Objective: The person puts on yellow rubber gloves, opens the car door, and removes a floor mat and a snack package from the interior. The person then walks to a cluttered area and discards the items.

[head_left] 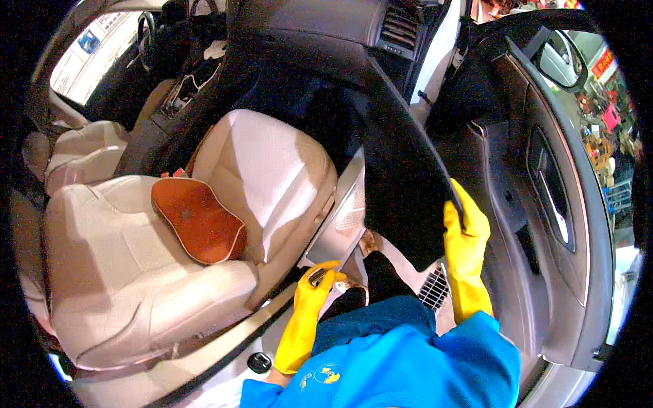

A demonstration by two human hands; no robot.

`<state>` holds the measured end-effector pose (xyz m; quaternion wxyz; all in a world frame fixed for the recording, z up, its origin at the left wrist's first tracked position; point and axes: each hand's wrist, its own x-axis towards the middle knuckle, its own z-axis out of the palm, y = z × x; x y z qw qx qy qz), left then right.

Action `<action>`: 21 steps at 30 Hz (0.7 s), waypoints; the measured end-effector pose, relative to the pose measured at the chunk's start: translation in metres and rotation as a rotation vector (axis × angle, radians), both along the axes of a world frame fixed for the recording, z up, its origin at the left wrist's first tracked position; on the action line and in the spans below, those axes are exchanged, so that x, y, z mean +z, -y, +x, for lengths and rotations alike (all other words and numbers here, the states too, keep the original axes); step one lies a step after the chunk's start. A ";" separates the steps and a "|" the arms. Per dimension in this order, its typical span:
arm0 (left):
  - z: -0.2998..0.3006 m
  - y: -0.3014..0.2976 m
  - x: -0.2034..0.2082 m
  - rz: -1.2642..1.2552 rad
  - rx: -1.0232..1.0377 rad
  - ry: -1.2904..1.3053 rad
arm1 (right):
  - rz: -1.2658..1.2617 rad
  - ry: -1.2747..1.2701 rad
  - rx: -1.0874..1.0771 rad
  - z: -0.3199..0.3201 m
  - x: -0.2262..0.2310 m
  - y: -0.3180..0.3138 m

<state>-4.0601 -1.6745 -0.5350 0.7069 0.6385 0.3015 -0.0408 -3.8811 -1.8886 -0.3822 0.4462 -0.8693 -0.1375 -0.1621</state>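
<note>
Both of my hands wear yellow rubber gloves. My right hand (466,251) is closed on the edge of a large black sheet, which looks like a car floor mat (401,170); it hangs between the front footwell and the open door. My left hand (307,313) is low beside the door sill (347,211), its fingers curled around a small dark and shiny thing that I cannot make out. A beige car seat (272,177) stands left of the mat, and a brown leather neck pillow (197,221) lies on it against the backrest.
To the right, the open car door (530,190) carries a side mirror (561,61). A floor drain grate (433,289) lies beside my legs. The dashboard (306,27) spans the top, with the centre console (163,129) beyond the seat. Cluttered goods (605,129) stand outside the door.
</note>
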 end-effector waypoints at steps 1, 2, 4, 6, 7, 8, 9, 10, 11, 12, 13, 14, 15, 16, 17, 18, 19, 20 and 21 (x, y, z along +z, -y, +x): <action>-0.006 0.004 -0.002 -0.026 0.005 -0.004 | 0.020 0.039 -0.008 -0.004 -0.003 0.005; -0.006 0.010 0.001 -0.059 -0.006 -0.005 | 0.033 0.082 -0.031 -0.008 -0.006 0.015; -0.010 0.021 0.006 -0.075 -0.065 -0.024 | 0.063 -0.045 -0.085 -0.023 -0.011 0.034; -0.016 0.033 0.009 -0.048 -0.111 -0.067 | 0.018 -0.183 -0.140 -0.038 -0.008 0.048; -0.019 0.041 0.011 -0.059 -0.126 -0.019 | 0.048 -0.248 -0.091 -0.049 0.000 0.053; -0.023 0.047 0.010 -0.108 -0.128 0.006 | -0.027 -0.326 -0.123 -0.056 -0.001 0.059; -0.027 0.054 0.005 -0.157 -0.129 0.032 | -0.018 -0.346 -0.099 -0.059 -0.004 0.068; -0.032 0.061 -0.002 -0.208 -0.127 0.059 | -0.011 -0.365 -0.075 -0.062 -0.009 0.077; -0.037 0.067 -0.013 -0.172 -0.144 0.122 | -0.015 -0.360 -0.055 -0.066 -0.014 0.084; -0.041 0.075 -0.008 -0.148 -0.142 0.104 | -0.016 -0.350 -0.024 -0.070 -0.018 0.090; -0.043 0.085 0.001 -0.125 -0.138 0.084 | -0.146 -0.341 -0.021 -0.078 -0.015 0.096; -0.047 0.091 0.009 -0.104 -0.132 0.064 | -0.166 -0.444 -0.054 -0.086 -0.011 0.099; -0.054 0.099 -0.003 -0.121 -0.124 0.113 | -0.211 -0.416 -0.055 -0.094 -0.002 0.100; -0.061 0.106 -0.013 -0.107 -0.119 0.116 | -0.255 -0.387 -0.055 -0.101 0.004 0.103; -0.068 0.115 -0.018 -0.098 -0.119 0.118 | -0.267 -0.360 -0.043 -0.107 0.001 0.112; -0.074 0.128 -0.019 -0.095 -0.126 0.119 | -0.282 -0.333 -0.041 -0.113 -0.005 0.125; -0.081 0.137 -0.019 -0.044 -0.153 0.107 | -0.295 -0.306 -0.036 -0.118 -0.013 0.137; -0.085 0.150 -0.004 0.016 -0.148 0.084 | -0.224 -0.369 -0.008 -0.121 -0.022 0.151; -0.093 0.164 0.022 0.074 -0.138 0.054 | -0.246 -0.359 0.013 -0.129 -0.022 0.161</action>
